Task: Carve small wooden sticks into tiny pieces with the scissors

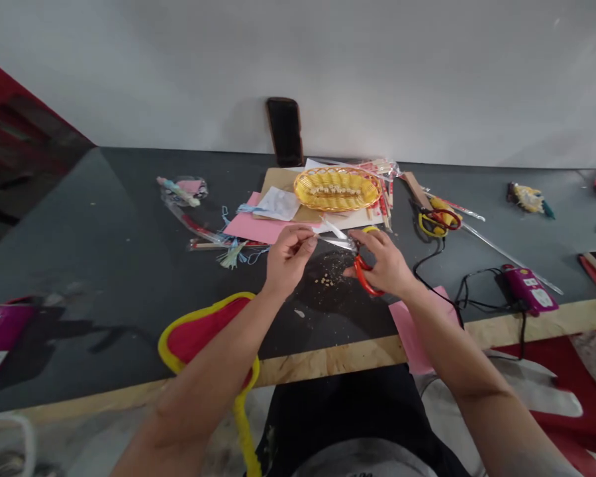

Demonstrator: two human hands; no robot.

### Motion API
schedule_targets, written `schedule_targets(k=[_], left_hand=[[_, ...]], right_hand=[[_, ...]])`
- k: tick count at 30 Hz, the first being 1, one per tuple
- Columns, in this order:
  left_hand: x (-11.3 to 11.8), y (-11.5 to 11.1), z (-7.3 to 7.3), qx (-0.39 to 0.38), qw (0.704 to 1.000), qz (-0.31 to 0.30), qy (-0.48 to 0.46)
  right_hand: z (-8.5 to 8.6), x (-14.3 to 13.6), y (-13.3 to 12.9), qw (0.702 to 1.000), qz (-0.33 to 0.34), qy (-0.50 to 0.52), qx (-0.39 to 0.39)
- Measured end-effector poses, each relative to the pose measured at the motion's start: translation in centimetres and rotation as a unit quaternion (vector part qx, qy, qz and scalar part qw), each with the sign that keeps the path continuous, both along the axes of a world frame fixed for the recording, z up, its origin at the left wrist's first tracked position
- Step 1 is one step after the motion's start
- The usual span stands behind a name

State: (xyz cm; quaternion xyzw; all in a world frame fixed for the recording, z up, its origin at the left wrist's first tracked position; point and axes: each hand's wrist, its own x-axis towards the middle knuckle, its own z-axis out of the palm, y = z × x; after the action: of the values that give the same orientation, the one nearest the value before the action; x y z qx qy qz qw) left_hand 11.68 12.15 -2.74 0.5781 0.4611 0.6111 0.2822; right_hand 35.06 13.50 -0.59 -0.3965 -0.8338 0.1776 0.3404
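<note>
My right hand (pixel 382 262) has its fingers through the handles of a pair of scissors (pixel 366 277), one red and one yellow. The scissor blades stand apart and point left toward my left hand (pixel 291 258). That hand is closed in a pinch at the blade tips, on something too small to make out. Below the blades, small pale crumbs (pixel 324 281) are scattered over the dark tabletop. Just behind both hands is a yellow woven basket (pixel 305 192) with a row of small pale pieces (pixel 335 190) in it.
Pink paper (pixel 251 225) and cardboard lie under the basket's left side. A phone (pixel 285 132) leans on the wall. A second pair of scissors (pixel 440 220) and a corded purple box (pixel 529 289) are at the right. A red pad with yellow edging (pixel 203 328) lies beneath my left forearm.
</note>
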Motion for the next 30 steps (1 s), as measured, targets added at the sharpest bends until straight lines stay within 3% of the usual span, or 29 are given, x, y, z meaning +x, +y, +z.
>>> schedule_targets(k=[5, 12, 30], left_hand=[[0.3, -0.4, -0.2, -0.034, 0.999, -0.035, -0.019], [0.6, -1.1, 0.3, -0.059, 0.994, -0.083, -0.043], [0.1, -1.0, 0.2, -0.001, 0.994, -0.108, 0.023]], right_hand=[[-1.4, -1.2, -1.4, 0.994, -0.030, -0.097, 0.044], [-1.1, -1.0, -2.0, 0.990, -0.050, -0.131, 0.030], [-1.2, -0.9, -2.1, 0.997, 0.014, -0.047, 0.056]])
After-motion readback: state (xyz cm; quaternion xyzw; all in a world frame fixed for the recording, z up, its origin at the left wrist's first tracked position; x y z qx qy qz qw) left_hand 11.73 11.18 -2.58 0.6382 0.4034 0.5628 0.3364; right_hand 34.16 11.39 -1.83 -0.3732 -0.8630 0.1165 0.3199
